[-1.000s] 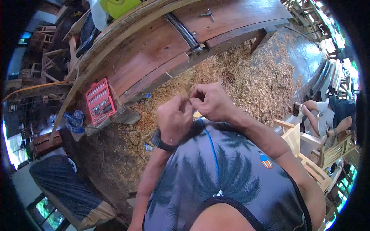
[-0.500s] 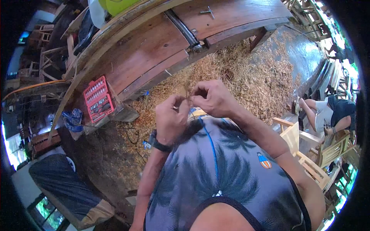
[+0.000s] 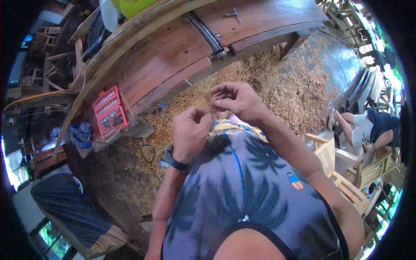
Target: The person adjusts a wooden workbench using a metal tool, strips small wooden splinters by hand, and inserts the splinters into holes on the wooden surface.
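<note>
My left hand [image 3: 190,132], with a dark watch [image 3: 175,159] on its wrist, is curled in a pinch in front of my belly. Just up and to the right of it, my right hand [image 3: 239,103] has its fingers bent toward the thumb. A thin dark strand seems to run between the fingertips and down by the left hand; it is too fine to make out. The two hands are slightly apart, above the yellow and blue patterned waistband [image 3: 236,126] and the grey palm-print shirt [image 3: 255,182].
A wooden workbench [image 3: 160,65] crosses the top, with a metal T-shaped tool [image 3: 234,15] on it. A red socket set [image 3: 110,113] lies at its left end. Wood shavings [image 3: 286,91] cover the floor. A person [image 3: 372,128] sits at right near wooden chair frames [image 3: 327,158].
My hands were close together at the fingertips and have moved a little apart, the right one slightly up. More of the yellow and blue waistband shows between them and the shirt.
</note>
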The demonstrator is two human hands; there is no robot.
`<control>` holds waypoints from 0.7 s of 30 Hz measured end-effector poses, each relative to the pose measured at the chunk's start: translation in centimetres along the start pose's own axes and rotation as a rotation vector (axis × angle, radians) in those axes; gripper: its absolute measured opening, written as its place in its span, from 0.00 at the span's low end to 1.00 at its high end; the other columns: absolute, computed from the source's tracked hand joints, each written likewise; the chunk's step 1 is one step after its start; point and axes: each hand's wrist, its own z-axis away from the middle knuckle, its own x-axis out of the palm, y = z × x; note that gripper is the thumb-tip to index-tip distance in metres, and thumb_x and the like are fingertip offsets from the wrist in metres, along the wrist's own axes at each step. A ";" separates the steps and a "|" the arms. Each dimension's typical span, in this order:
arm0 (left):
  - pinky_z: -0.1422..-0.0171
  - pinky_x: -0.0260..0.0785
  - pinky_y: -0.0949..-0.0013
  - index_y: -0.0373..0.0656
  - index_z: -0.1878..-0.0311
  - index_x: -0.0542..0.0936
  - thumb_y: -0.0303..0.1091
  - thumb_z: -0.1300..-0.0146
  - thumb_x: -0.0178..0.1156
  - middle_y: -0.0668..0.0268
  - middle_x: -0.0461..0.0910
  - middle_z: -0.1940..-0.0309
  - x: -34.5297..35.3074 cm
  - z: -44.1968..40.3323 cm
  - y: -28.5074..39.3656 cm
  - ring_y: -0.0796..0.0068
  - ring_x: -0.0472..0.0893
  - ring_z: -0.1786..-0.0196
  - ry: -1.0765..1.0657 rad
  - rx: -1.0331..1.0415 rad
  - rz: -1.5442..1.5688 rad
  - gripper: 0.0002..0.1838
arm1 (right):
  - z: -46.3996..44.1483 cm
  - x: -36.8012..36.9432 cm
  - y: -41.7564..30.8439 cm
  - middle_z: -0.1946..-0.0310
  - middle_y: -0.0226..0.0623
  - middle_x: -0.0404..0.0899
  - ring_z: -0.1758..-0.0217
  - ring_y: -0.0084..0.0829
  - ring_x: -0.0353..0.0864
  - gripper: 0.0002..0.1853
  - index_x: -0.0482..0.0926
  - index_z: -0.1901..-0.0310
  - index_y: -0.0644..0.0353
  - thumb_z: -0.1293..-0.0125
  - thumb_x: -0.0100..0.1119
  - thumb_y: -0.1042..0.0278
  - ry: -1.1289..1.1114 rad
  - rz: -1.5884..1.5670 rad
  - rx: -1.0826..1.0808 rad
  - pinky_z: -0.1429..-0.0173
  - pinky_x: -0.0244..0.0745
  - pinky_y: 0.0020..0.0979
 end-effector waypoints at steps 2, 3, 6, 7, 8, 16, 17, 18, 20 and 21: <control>0.63 0.75 0.70 0.32 0.65 0.84 0.32 0.41 0.62 0.59 0.85 0.73 0.2 0.0 0.4 0.78 0.81 0.70 0.002 -0.023 -0.008 0.11 | -0.1 0.0 0.2 0.59 0.40 0.85 0.64 0.23 0.83 0.21 0.78 0.45 0.69 0.40 0.66 0.72 -0.014 -0.110 0.072 0.59 0.80 0.26; 0.63 0.75 0.70 0.32 0.65 0.84 0.33 0.41 0.62 0.59 0.85 0.73 0.2 0.0 0.2 0.77 0.82 0.70 0.007 -0.021 -0.030 0.11 | -0.1 0.0 0.2 0.59 0.39 0.85 0.64 0.23 0.83 0.22 0.77 0.44 0.69 0.40 0.66 0.73 -0.020 -0.164 0.107 0.59 0.80 0.26; 0.62 0.75 0.69 0.32 0.65 0.84 0.34 0.41 0.62 0.57 0.85 0.73 0.3 0.0 0.0 0.76 0.82 0.69 0.015 -0.017 -0.075 0.12 | 0.2 0.0 -0.9 0.62 0.36 0.84 0.58 0.22 0.84 0.22 0.75 0.44 0.71 0.40 0.66 0.77 -0.021 -0.111 0.147 0.50 0.79 0.25; 0.62 0.75 0.69 0.32 0.65 0.84 0.34 0.41 0.62 0.57 0.85 0.73 0.4 0.1 0.4 0.76 0.82 0.69 0.014 -0.012 -0.076 0.12 | 0.2 0.1 -0.8 0.62 0.36 0.84 0.59 0.22 0.84 0.22 0.75 0.44 0.71 0.40 0.66 0.77 -0.015 -0.101 0.132 0.50 0.79 0.25; 0.62 0.75 0.68 0.32 0.65 0.84 0.34 0.41 0.62 0.57 0.85 0.73 0.4 0.2 0.7 0.75 0.82 0.69 0.014 -0.007 -0.076 0.12 | 0.1 0.1 -0.6 0.63 0.36 0.84 0.59 0.22 0.83 0.21 0.76 0.45 0.71 0.40 0.66 0.77 -0.009 -0.091 0.116 0.50 0.79 0.25; 0.67 0.72 0.71 0.33 0.67 0.83 0.34 0.41 0.63 0.63 0.83 0.77 0.0 0.1 0.6 0.81 0.79 0.72 -0.069 -0.056 -0.042 0.11 | 0.3 0.6 0.3 0.66 0.37 0.85 0.63 0.22 0.83 0.16 0.81 0.54 0.71 0.44 0.65 0.72 0.080 0.093 -0.011 0.56 0.80 0.26; 0.68 0.71 0.72 0.33 0.67 0.83 0.34 0.41 0.64 0.63 0.83 0.77 -0.1 0.1 0.8 0.82 0.78 0.73 -0.084 -0.068 -0.044 0.11 | 0.2 0.5 0.4 0.66 0.37 0.85 0.63 0.22 0.84 0.16 0.81 0.55 0.71 0.44 0.65 0.72 0.082 0.112 -0.011 0.56 0.80 0.26; 0.68 0.71 0.72 0.33 0.67 0.83 0.34 0.41 0.64 0.63 0.83 0.77 0.0 0.1 0.6 0.82 0.78 0.73 -0.084 -0.070 -0.031 0.11 | 0.2 0.5 0.5 0.66 0.37 0.85 0.63 0.22 0.84 0.15 0.81 0.56 0.71 0.44 0.65 0.71 0.084 0.130 -0.009 0.56 0.80 0.26; 0.69 0.71 0.72 0.33 0.67 0.83 0.35 0.39 0.64 0.63 0.83 0.76 0.1 -0.1 0.0 0.82 0.78 0.73 -0.083 -0.070 -0.004 0.12 | 0.2 0.5 0.6 0.66 0.38 0.86 0.64 0.22 0.84 0.15 0.81 0.56 0.71 0.44 0.64 0.71 0.094 0.120 -0.019 0.56 0.80 0.26; 0.68 0.71 0.72 0.33 0.67 0.83 0.35 0.38 0.64 0.63 0.83 0.76 0.2 0.0 0.2 0.82 0.78 0.73 -0.074 -0.079 0.039 0.12 | 0.1 0.6 0.6 0.67 0.38 0.86 0.64 0.22 0.84 0.16 0.82 0.56 0.71 0.44 0.63 0.70 0.098 0.115 -0.024 0.56 0.80 0.26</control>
